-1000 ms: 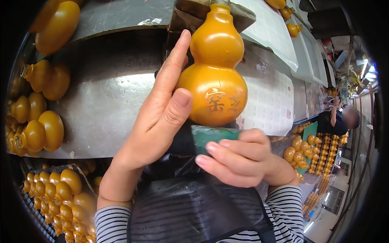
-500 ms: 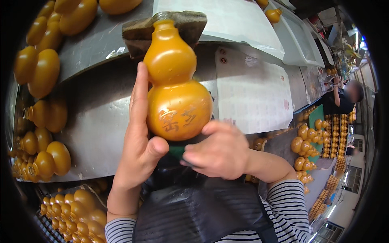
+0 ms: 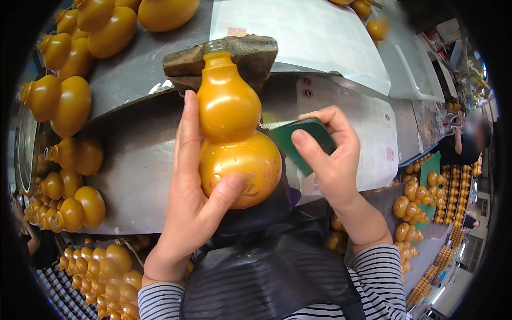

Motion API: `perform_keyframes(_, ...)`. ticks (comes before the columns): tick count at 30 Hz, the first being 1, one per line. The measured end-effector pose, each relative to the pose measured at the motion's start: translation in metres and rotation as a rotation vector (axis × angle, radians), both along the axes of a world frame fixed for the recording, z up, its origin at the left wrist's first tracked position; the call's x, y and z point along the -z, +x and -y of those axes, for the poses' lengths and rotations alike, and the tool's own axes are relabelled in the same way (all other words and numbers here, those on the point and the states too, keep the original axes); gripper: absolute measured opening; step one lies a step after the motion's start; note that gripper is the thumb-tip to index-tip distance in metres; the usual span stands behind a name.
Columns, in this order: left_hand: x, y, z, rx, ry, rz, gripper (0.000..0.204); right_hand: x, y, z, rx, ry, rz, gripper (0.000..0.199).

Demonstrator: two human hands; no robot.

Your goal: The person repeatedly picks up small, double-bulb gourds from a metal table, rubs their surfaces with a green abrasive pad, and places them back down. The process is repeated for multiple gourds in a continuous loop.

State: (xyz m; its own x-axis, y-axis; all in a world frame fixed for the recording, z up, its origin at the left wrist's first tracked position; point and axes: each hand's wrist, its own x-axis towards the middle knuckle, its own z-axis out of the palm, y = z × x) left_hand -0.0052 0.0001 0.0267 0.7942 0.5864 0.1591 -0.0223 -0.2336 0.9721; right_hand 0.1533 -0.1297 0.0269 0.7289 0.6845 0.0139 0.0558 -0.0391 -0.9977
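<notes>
A glossy yellow gourd-shaped bottle [image 3: 231, 109] stands before me, its clear neck lying against a notched wooden block [image 3: 245, 50]. My left hand [image 3: 194, 184] grips the bottle, fingers stretched along its left side and thumb pressed on the lower bulb. Brownish markings, partly covered by that thumb, show on this bulb. Just right of the bottle, my right hand [image 3: 336, 154] pinches a flat green scraper [image 3: 304, 140] between thumb and fingers. The scraper's left corner is close to the bottle; I cannot tell whether they touch.
More yellow gourd bottles [image 3: 88, 205] crowd the metal table [image 3: 133, 194] at left. White printed sheets [image 3: 298, 32] lie at the back and right, beside a translucent tray [image 3: 410, 69]. Racks of bottles fill the right background, where another person [image 3: 464, 141] stands.
My right hand has risen from below the bottle to its right side, bringing the green scraper into plain sight. My left thumb has moved onto the lower bulb, and its markings now sit farther right.
</notes>
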Motion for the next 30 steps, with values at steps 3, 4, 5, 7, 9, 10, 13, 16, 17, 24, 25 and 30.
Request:
perform_keyframes(3,0.005,-0.003,0.0,0.006,-0.206,0.093,0.067,-0.006,-0.004,0.013,0.012,-0.047,0.708,0.019)
perform_keyframes(4,0.009,-0.003,-0.001,0.006,-0.318,0.148,0.06,-0.013,-0.005,0.016,-0.052,-0.017,0.999,0.02)
perform_keyframes(5,0.01,-0.005,-0.002,-0.014,-0.389,0.177,0.059,-0.015,-0.01,0.015,-0.097,0.067,1.173,0.02)
perform_keyframes(7,0.016,0.002,-0.005,0.007,-0.442,0.228,0.06,-0.006,-0.04,0.006,-0.118,0.291,1.281,0.021)
perform_keyframes(9,0.021,-0.006,-0.014,-0.053,-0.519,0.21,0.07,0.007,-0.078,-0.017,-0.064,0.418,1.206,0.016)
perform_keyframes(10,0.018,-0.017,-0.025,0.007,-0.679,0.203,0.077,0.006,-0.089,-0.019,-0.193,0.353,1.192,0.017)
perform_keyframes(13,0.022,-0.022,-0.031,0.04,-0.578,0.222,0.095,-0.002,-0.083,-0.029,-0.066,0.312,1.035,0.016)
perform_keyframes(16,0.018,-0.005,-0.014,-0.026,-0.207,0.086,0.106,-0.004,-0.036,-0.016,0.056,0.248,0.578,0.032)
perform_keyframes(17,0.022,0.003,-0.005,0.02,-0.072,0.101,0.107,-0.001,-0.018,-0.002,0.098,0.187,0.383,0.03)
perform_keyframes(24,0.044,-0.015,-0.019,-0.092,-0.268,0.033,0.049,0.086,0.11,0.149,0.383,-0.001,0.047,0.018)
perform_keyframes(25,0.041,-0.017,-0.026,-0.134,-0.251,-0.028,0.047,0.09,0.136,0.175,0.445,-0.095,-0.108,0.016)
perform_keyframes(30,0.011,-0.012,-0.027,-0.357,-0.198,-0.024,0.039,0.086,0.223,0.208,0.54,-0.908,0.678,0.024)
